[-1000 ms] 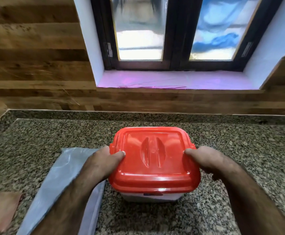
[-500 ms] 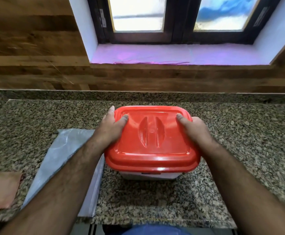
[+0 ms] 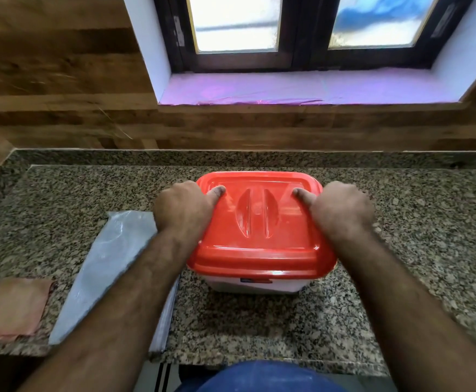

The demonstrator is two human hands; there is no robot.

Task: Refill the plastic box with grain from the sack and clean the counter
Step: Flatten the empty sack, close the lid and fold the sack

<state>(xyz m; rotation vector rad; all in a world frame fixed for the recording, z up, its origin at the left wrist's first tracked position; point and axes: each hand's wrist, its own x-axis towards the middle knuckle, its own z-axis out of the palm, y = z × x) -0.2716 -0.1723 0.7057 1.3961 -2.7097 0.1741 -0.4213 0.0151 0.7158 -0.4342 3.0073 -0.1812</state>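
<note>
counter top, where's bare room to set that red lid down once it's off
Bare granite counter lies right of the plastic box, and a strip behind its red lid toward the wood-panelled wall. The left is crowded: a grey plastic sack beside the box, then a pink cloth.

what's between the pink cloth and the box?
Head view: a flattened grey plastic bag lies on the counter between the pink cloth and the red-lidded box; the left forearm crosses it.

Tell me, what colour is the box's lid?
Red lid, clearest in the head view.
</note>
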